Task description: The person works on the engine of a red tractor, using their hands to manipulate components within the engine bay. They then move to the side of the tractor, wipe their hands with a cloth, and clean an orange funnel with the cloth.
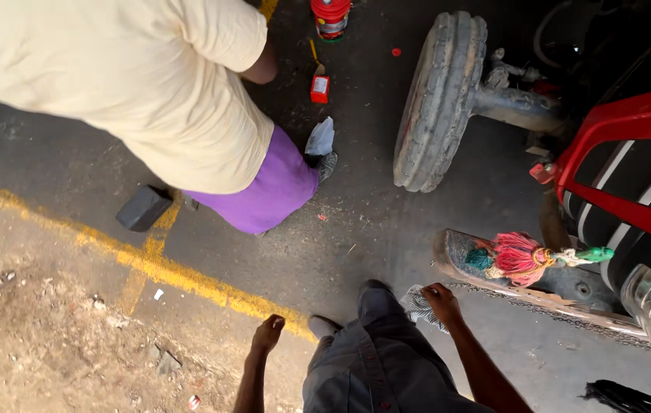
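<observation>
From the head view, looking straight down, the person's right hand [441, 300] grips a checked grey cloth [419, 306] beside the right thigh, fingers curled round it and bunching it into the palm, so the cloth hangs just short of the tractor's metal front bumper [539, 294]. Held low and close like that, the cloth looks ready for wiping. The left hand [268, 334] hangs free on the other side, holding nothing, fingers loosely bent together and pointing down at the concrete floor [356, 222] near the yellow painted line [188, 279].

A pink and green tassel [520, 256] lies on the bumper, tied toward the red tractor body [631, 145]. The ribbed front tyre [438, 99] stands turned outward, well apart from both hands.

Another person in a cream shirt and purple trousers [268, 191] bends over the floor ahead, near a small red box [320, 88] and a red can [331, 15]. A dark block [143, 208] sits on the floor by the yellow line.
</observation>
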